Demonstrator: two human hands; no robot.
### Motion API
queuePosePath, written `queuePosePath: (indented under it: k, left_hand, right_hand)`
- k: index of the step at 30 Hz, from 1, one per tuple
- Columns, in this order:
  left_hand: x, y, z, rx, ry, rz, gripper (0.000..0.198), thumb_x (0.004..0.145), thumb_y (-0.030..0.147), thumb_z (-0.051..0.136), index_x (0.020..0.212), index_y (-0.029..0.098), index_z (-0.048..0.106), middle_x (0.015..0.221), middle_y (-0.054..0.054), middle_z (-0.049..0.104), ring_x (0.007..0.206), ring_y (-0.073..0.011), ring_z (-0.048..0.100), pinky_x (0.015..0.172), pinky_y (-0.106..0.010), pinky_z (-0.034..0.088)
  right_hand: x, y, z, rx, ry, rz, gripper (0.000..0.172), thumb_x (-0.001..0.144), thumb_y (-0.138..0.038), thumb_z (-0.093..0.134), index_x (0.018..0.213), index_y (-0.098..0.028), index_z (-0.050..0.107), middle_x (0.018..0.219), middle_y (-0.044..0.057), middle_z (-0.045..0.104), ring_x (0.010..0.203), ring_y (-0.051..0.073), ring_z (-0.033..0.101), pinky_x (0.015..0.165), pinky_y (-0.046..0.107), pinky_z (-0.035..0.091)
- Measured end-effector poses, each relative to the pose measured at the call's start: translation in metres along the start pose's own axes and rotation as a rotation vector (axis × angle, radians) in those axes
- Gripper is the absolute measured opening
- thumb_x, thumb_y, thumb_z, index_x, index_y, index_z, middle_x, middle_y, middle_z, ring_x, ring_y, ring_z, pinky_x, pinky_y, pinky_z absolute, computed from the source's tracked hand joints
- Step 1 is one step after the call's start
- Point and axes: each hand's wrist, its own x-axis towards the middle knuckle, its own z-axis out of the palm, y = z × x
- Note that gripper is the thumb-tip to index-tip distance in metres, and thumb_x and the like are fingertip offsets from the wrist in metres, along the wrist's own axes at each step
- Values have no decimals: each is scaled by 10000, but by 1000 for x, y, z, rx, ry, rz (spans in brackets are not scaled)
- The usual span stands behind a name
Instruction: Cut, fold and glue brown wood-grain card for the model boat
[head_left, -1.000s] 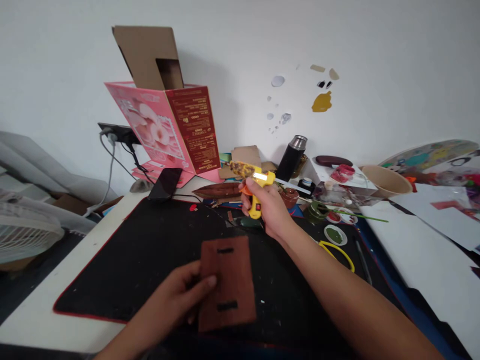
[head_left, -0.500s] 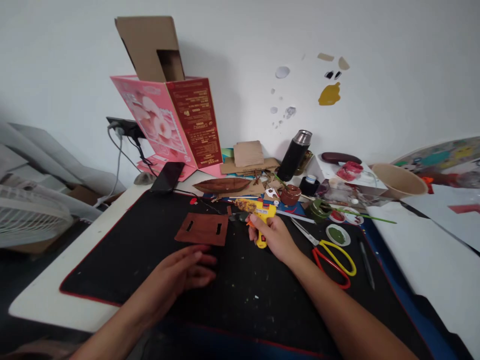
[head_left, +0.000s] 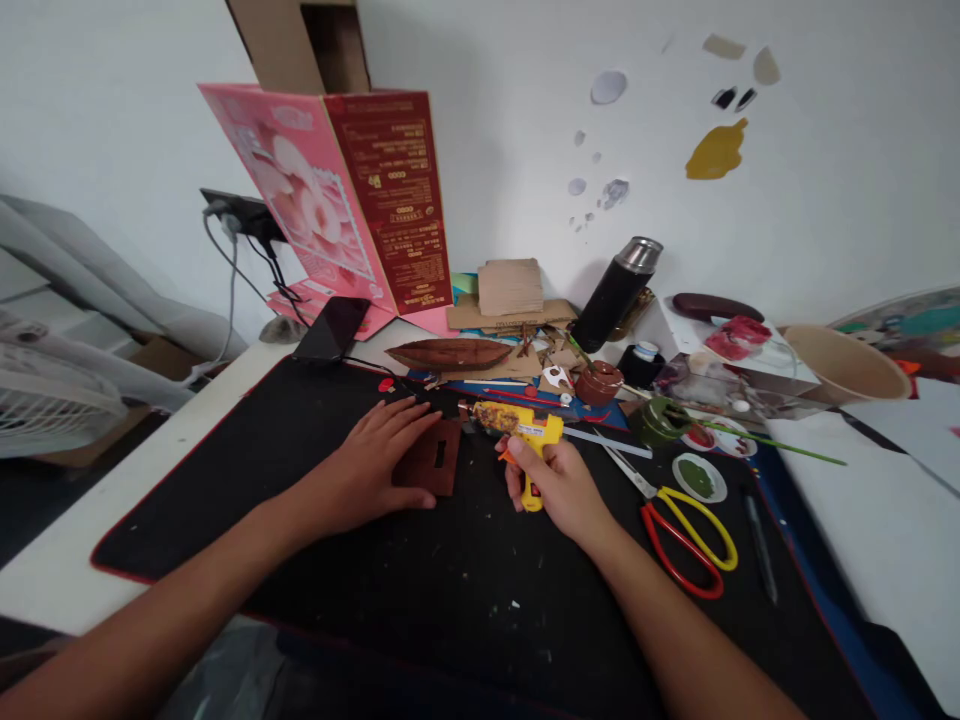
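Observation:
My right hand (head_left: pixel 559 482) is wrapped round the handle of a yellow hot glue gun (head_left: pixel 538 430), its nozzle pointing left. A clear glue stick (head_left: pixel 611 443) sticks out of the gun's back end. My left hand (head_left: pixel 375 460) lies palm down with fingers stretched over a flat brown piece (head_left: pixel 448 462) on the black mat (head_left: pixel 420 590). One narrow dark slot shows in that piece; its left part is hidden under the hand. The nozzle tip is close to the piece's upper right corner.
Scissors (head_left: pixel 686 540) with red and yellow handles and a dark pen (head_left: pixel 761 545) lie at right. Behind are a brown boat-shaped piece (head_left: pixel 450 354), a black thermos (head_left: pixel 611 300), paint jars (head_left: pixel 598 382), a phone (head_left: pixel 332 328) and a pink box (head_left: pixel 300 200).
My left hand has moved up and left, from below the brown piece onto it, covering its left part. The right hand still holds the glue gun. The camera view has tilted down.

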Motion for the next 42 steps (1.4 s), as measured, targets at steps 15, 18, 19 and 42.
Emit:
queuePosePath:
  k: [15,18,19,42]
  left_hand:
    - [9,-40,-42,47,-220,208,864,853,596,782,1599,332,436,1634,-78,495,1537,-339,399,1272,-522,312]
    - [7,-36,-47,46,-243,201,861,863,476,789,1617,313,406,1672,-100,434,1538,-340,402,1266,-519,327]
    - [6,-34,-48,41,-246,193,854,860,444,788,1615,303,412,1672,-108,432,1530,-340,416,1259,-514,339]
    - [1,-37,-59,-48,-282,163,880,784,323,841,1579,348,464,1675,-75,434,1563,-334,364,1273,-506,313]
  right_hand:
    - [0,-1,0,-52,19,18,633,883,-778,618,1006,-162,694,573,-22,621,474,136,574,479,250,441]
    - [0,-1,0,-67,26,25,626,875,-782,626,961,-165,684,584,-17,624,475,132,570,475,248,436]
    - [0,-1,1,-70,27,28,625,872,-784,629,953,-166,683,585,-16,623,476,132,568,474,249,436]
    - [1,1,8,-199,16,24,636,868,-810,605,622,-225,579,516,3,566,484,146,544,499,272,433]
